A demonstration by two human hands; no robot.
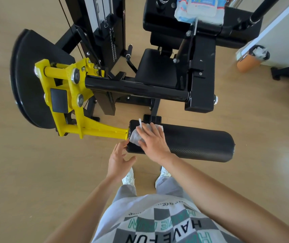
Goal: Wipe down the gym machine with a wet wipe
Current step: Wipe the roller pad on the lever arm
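Two hands: right hand (153, 141) flat, pressing crumpled white wet wipe (134, 138) onto black textured cylindrical roller pad (201, 144); left hand (121, 159) spread, empty, beside pad's end.

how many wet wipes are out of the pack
1: the wipe pressed under the right hand on the black roller pad. White crumpled bits in the bin by the wall may be more.

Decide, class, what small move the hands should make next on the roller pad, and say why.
Probably slide the right hand, pressing the wet wipe flat, along the black roller pad toward its far end: the wipe sits at the end by the yellow arm, and the rest lies uncovered.
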